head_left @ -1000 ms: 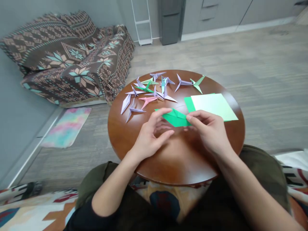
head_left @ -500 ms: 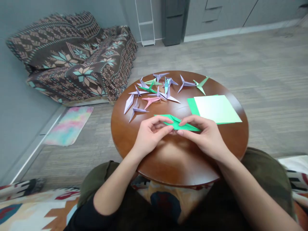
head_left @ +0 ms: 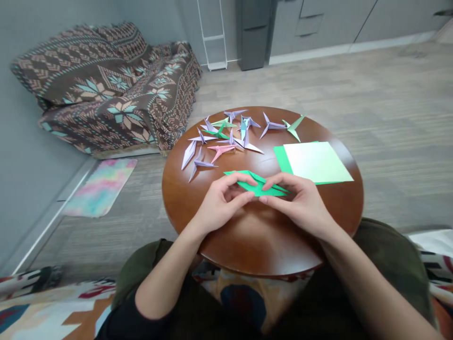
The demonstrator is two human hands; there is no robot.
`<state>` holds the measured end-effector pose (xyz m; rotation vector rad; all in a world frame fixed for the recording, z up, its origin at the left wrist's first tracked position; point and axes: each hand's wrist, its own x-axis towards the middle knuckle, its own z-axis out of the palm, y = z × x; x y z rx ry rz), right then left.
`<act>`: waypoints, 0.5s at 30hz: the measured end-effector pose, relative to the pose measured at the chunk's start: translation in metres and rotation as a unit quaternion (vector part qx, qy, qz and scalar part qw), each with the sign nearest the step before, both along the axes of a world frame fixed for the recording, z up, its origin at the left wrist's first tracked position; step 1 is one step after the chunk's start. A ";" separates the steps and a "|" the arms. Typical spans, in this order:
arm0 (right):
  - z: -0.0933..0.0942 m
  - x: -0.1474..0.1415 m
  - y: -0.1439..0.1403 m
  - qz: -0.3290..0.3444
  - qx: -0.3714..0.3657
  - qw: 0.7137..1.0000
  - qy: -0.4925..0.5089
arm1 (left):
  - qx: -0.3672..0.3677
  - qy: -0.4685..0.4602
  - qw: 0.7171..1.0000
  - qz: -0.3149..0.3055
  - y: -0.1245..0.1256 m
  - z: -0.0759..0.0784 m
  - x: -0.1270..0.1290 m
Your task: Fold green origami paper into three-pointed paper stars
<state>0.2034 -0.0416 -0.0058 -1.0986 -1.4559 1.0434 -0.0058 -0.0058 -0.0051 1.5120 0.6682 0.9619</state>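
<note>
Currently, mid-fold:
Piece: green folded paper, long flat diamond, near table centre.
Left hand: pinching its left end.
Right hand: pinching its right end.
Done: finished cranes behind.
Left: spare sheets unfolded.

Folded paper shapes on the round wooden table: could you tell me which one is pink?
The pink folded paper shape, the only pink one, lies among lilac and green ones.

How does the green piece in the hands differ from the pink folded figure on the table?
The green piece is pinched between the left hand and right hand; the pink figure lies untouched. The green piece looks larger and flatter, the pink figure has thin points. Both are folded paper over the round table.
</note>
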 end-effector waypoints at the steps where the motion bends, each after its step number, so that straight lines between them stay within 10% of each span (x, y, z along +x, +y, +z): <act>1: 0.000 0.000 0.000 -0.001 0.004 1.000 0.001 | -0.004 0.002 1.000 0.005 0.000 0.000 0.000; 15: -0.004 0.000 -0.001 -0.001 0.067 0.996 -0.050 | 0.035 0.009 0.997 0.068 0.002 0.001 0.003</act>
